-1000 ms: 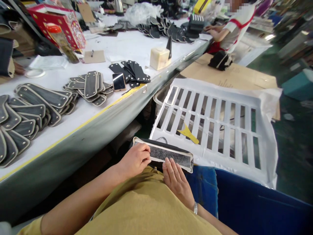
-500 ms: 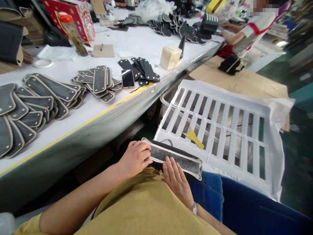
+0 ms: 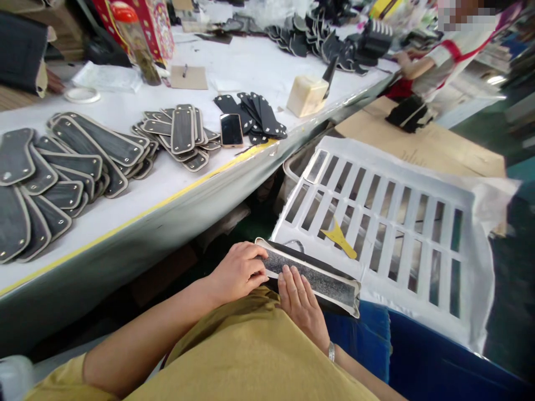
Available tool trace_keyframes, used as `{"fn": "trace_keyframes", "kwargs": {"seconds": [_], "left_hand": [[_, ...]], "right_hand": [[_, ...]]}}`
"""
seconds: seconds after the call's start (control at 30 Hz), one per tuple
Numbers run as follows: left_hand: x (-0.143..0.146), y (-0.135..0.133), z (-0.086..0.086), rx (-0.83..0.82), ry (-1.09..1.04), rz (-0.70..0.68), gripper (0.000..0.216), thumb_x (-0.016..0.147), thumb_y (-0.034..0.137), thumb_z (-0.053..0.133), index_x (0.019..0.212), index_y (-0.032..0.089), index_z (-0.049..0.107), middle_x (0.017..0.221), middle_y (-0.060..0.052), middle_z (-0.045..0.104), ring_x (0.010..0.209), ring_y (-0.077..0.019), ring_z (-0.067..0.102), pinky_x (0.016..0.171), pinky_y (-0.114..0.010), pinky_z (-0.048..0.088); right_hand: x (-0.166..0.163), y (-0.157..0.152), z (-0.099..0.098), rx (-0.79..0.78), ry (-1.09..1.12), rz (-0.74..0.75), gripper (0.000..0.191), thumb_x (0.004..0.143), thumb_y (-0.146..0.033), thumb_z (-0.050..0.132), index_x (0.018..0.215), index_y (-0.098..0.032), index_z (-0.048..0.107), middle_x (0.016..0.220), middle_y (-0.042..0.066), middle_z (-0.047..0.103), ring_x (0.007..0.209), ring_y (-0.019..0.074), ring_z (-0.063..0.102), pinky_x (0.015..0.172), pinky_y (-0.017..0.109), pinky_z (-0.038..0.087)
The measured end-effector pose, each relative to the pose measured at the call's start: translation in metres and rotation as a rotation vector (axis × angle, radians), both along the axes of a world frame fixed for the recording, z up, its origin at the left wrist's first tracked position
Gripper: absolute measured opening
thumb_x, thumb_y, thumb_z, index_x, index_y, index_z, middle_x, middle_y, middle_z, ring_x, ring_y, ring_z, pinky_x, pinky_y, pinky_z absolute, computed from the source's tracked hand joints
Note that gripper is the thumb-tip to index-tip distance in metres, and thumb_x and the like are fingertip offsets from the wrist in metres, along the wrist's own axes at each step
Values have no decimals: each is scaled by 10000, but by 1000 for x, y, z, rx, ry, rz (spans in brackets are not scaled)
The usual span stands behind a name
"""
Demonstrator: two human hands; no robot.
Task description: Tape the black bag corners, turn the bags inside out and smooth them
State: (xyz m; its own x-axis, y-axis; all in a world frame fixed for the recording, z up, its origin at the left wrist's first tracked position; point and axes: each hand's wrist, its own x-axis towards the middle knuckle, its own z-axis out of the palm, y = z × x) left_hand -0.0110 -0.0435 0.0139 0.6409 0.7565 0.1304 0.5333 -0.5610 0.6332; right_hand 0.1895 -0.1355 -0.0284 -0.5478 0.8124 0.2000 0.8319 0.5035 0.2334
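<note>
A long dark grey strap piece with a cream edge (image 3: pixel 321 280) lies across my lap, over a black layer. My left hand (image 3: pixel 238 271) curls over its left end, fingers closed on the edge. My right hand (image 3: pixel 301 305) rests beside it, fingers stretched flat and pressing on the middle of the piece. Both hands sit just in front of my mustard-coloured shirt.
A white slatted crate lid (image 3: pixel 422 184) with a small yellow tool (image 3: pixel 341 239) lies to the right. The white worktable (image 3: pixel 234 72) carries piles of similar dark pieces (image 3: pixel 62 172), a phone (image 3: pixel 231 130) and a cream block (image 3: pixel 306 95). Another person (image 3: pixel 434 55) works at the far end.
The view has drifted so the table and lid appear shifted right and down. My hands stay on the piece, which now tilts slightly more down to the right.
</note>
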Motion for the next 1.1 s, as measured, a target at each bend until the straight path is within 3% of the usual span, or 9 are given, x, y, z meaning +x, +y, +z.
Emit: {"fn": "trace_keyframes", "kwargs": {"seconds": [0.27, 0.67, 0.93, 1.1], "left_hand": [[-24, 10, -5, 34, -135, -13, 88, 802, 166, 543, 741, 174, 607, 1188, -88, 524, 1088, -215, 464, 949, -383, 395], [-20, 18, -12, 53, -78, -36, 110, 752, 114, 510, 671, 176, 550, 1210, -62, 541, 1087, -220, 444, 926, -381, 402], [-13, 17, -7, 81, -16, 42, 118, 758, 111, 518, 659, 164, 554, 1221, -56, 538, 1111, -237, 439, 926, -408, 412], [-16, 13, -9, 16, -66, 106, 157, 801, 105, 471, 673, 167, 536, 1217, -68, 527, 1113, -227, 459, 954, -414, 408]], "right_hand": [[-13, 6, 1, 31, 34, -3, 380, 910, -136, 321, 1251, -19, 440, 1373, 230, 378, 1274, 315, 351, 993, 453, 379], [-35, 20, -1, 82, 34, -70, 364, 904, -105, 325, 1228, -20, 469, 1352, 218, 414, 1276, 313, 346, 992, 431, 378], [-54, 35, -4, 44, 102, -68, 373, 902, -117, 353, 1249, -33, 463, 1364, 185, 414, 1293, 302, 319, 1018, 432, 354], [-68, 46, -1, 3, 173, -98, 444, 887, -135, 350, 1302, 12, 401, 1385, 201, 374, 1316, 306, 272, 1039, 439, 320]]}}
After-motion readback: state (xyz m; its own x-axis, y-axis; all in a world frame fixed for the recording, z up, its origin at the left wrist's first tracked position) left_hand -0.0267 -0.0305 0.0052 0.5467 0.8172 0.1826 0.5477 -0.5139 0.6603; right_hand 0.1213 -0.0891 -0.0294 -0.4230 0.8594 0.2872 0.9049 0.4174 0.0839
